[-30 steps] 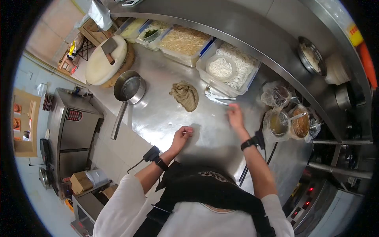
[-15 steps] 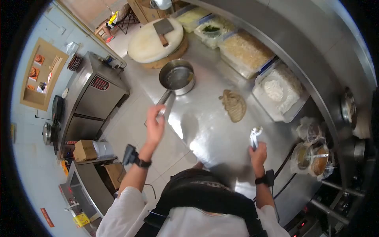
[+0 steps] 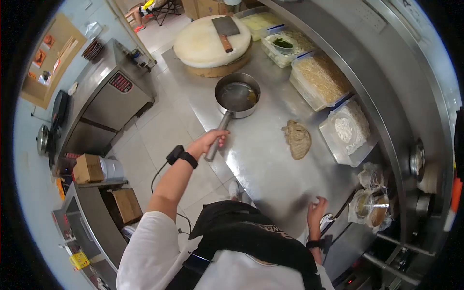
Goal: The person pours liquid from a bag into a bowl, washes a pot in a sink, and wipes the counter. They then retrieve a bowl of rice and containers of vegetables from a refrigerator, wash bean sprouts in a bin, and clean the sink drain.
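Note:
My left hand point(image 3: 212, 141) is closed around the long handle of a metal saucepan point(image 3: 237, 114). The pan stands on the steel worktop point(image 3: 261, 179), with a little liquid and a yellowish bit inside. At the worktop's near right, my right hand point(image 3: 316, 211) is bent with its fingers loosely apart and nothing seen in them. Just beside its wrist lies a shiny metal utensil point(image 3: 328, 219), partly hidden. A crumpled brown cloth point(image 3: 297, 140) rests to the right of the pan.
Behind the pan, a cleaver point(image 3: 225, 33) lies on a thick round chopping board point(image 3: 193, 46). Food tubs line the right side, including one of shredded food point(image 3: 321, 77) and one of white noodles point(image 3: 349, 128). Plastic-wrapped containers point(image 3: 371, 208) sit at the lower right.
My left hand has come down onto the saucepan handle and taken hold. My right hand has drawn back and let go of the metal utensil, which now lies beside it.

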Available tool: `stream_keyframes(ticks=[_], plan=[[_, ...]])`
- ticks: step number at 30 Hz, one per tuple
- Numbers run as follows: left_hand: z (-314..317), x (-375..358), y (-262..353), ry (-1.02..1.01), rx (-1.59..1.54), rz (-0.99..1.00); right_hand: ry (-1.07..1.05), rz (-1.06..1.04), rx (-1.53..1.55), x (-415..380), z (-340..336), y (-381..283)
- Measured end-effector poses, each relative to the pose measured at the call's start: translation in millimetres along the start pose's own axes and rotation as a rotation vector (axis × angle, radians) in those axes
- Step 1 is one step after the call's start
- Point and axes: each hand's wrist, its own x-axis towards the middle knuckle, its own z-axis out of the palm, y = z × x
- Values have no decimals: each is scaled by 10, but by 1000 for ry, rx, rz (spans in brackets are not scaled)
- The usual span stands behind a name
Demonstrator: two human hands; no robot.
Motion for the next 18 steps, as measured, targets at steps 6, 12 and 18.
stream_keyframes(ticks=[6,12,18], plan=[[427,-967,-702,163,49,251,-265,-232,165,951,485,-753],[884,-2702,-969,425,112,449,-598,-451,508,865,1408,-1643],[742,-3765,-1423,493,-201,762,-1001,-665,396,-55,2053,-2560]])
